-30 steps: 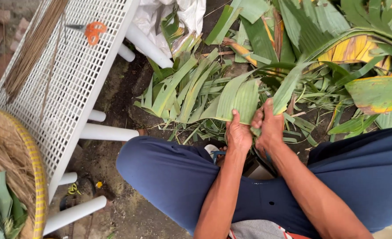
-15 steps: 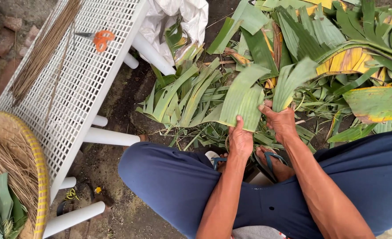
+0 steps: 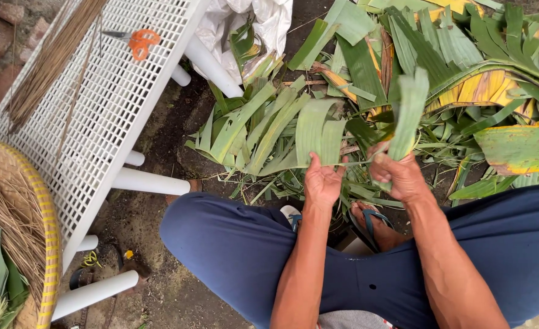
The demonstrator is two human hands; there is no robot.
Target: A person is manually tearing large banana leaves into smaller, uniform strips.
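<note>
My left hand (image 3: 322,181) grips the lower end of a wide green leaf piece (image 3: 313,135) that fans out to the upper left. My right hand (image 3: 398,175) holds a narrower green leaf strip (image 3: 407,113) that stands up and away from the first piece. The two hands are a short way apart above my feet. A thin pale fibre (image 3: 357,161) runs between the two pieces. Below the hands are my knees in dark blue trousers (image 3: 239,253) and a foot in a blue sandal (image 3: 371,220).
A heap of green and yellowed leaves (image 3: 488,85) covers the ground ahead and right. A white perforated table (image 3: 108,109) at left carries orange-handled scissors (image 3: 136,41) and a bundle of thin sticks (image 3: 50,61). A woven basket (image 3: 14,244) sits at lower left. White sacking (image 3: 263,18) lies beyond.
My hands have moved apart. The right hand has pulled a narrow strip off to the right, away from the wide leaf piece kept in the left hand.
</note>
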